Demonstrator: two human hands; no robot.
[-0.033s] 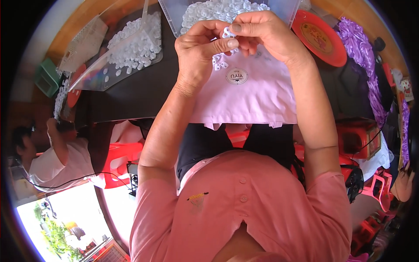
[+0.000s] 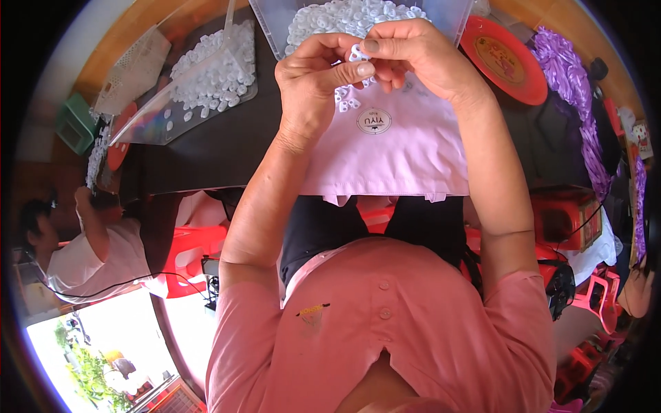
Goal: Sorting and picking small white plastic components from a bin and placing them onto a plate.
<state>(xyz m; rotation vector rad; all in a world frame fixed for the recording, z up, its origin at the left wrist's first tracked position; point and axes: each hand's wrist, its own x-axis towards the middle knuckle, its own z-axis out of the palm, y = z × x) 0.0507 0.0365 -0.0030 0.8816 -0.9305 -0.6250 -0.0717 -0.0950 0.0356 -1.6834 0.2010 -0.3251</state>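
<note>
My left hand and my right hand meet at the far middle, both closed. Between their fingertips is a small white plastic piece with oval holes. More white pieces of the same kind show below my left thumb, over the pink cloth; whether they are linked to the held one I cannot tell. The pink cloth with a round printed badge lies under my hands, reaching the near table edge. Just beyond, a clear plastic bin holds a heap of white pieces. My fingers partly hide the held piece.
On the left, a tilted clear box contains many white pieces, beside a white perforated basket and a green basket. A red round tray and purple strands lie right. Another person sits far left.
</note>
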